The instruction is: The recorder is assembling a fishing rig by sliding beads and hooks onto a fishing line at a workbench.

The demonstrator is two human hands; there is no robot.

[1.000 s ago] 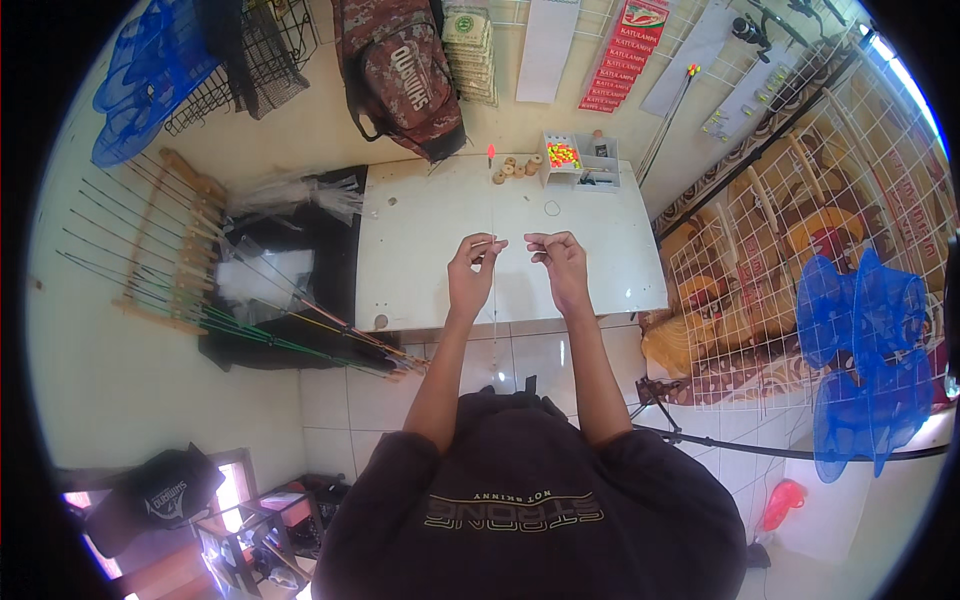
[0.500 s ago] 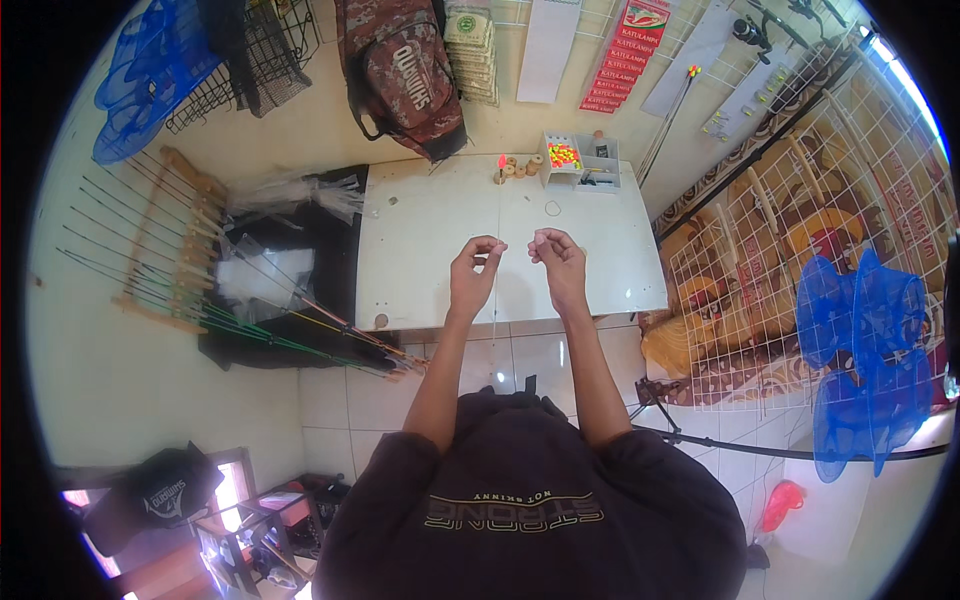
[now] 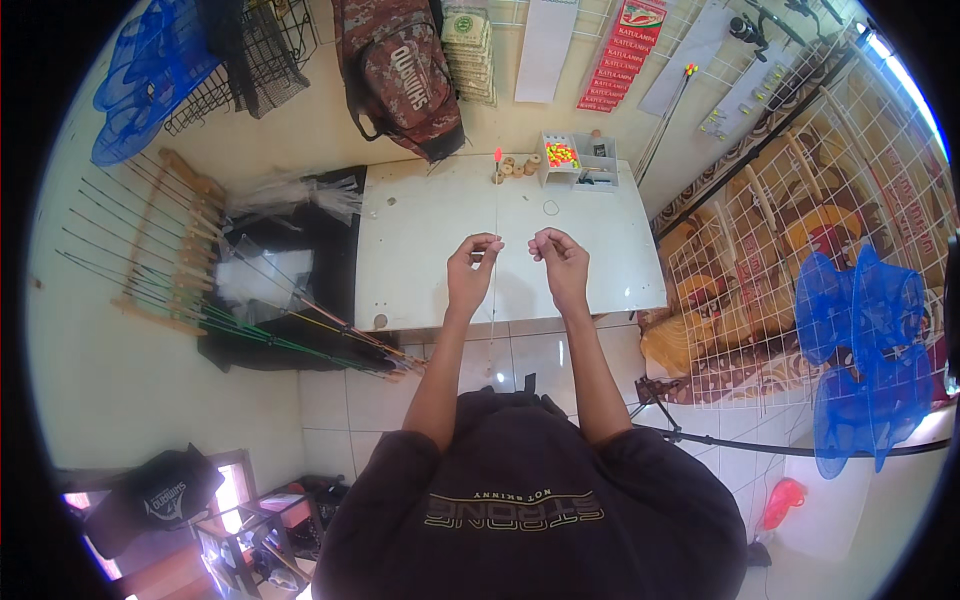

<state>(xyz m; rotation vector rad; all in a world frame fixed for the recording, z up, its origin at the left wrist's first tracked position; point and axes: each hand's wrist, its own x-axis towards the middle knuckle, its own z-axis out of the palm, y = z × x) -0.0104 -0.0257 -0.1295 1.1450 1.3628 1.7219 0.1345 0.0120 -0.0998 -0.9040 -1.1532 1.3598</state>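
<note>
White rectangular tabletop below, our left hand pinches a slim, pale, red-tipped stem pointing away from us; our right hand curls just rightward, its contents, if any, unclear.

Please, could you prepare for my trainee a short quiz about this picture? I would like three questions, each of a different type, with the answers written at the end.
1. True or false: the left hand and the right hand are touching each other.

2. Where does the compartment box stand on the white table?
A) At the near left corner
B) Toward the far right corner
C) At the middle of the near edge

3. Fill in the missing word: the thin pale strand runs by the fingertips of the ____ hand.

Key:
1. False; there is a gap between them.
2. B
3. left
</note>
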